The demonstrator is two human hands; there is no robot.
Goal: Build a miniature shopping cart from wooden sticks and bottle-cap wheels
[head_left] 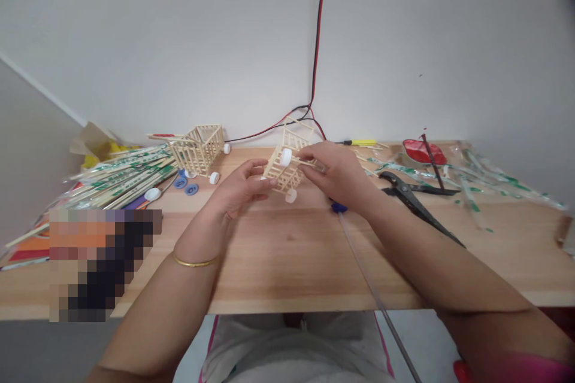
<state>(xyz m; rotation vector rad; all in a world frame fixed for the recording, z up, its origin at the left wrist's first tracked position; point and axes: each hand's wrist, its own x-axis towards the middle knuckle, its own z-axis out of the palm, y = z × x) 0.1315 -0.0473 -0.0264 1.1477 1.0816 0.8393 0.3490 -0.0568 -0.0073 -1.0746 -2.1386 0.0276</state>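
A small model cart (287, 175) made of thin wooden sticks, with white bottle caps for wheels, is tilted above the table between my hands. My left hand (245, 187) grips its near left side, thumb in front and fingers behind. From the right, my right hand (335, 170) is closed, pinching a thin wooden stick (306, 161) at the cart; whether that stick is joined to the cart I cannot tell. One white cap wheel (286, 157) faces me. A second, similar stick cart (197, 149) stands on the table to the left.
Wrapped skewers (130, 176) lie piled at left beside blue caps (191, 190) and a white cap (153, 194). Black-handled pliers (415, 206), a yellow-handled tool (363, 142) and plastic wrappers (471, 191) lie right. A glue gun's blue end (339, 207) trails a cord. Wires run down the wall.
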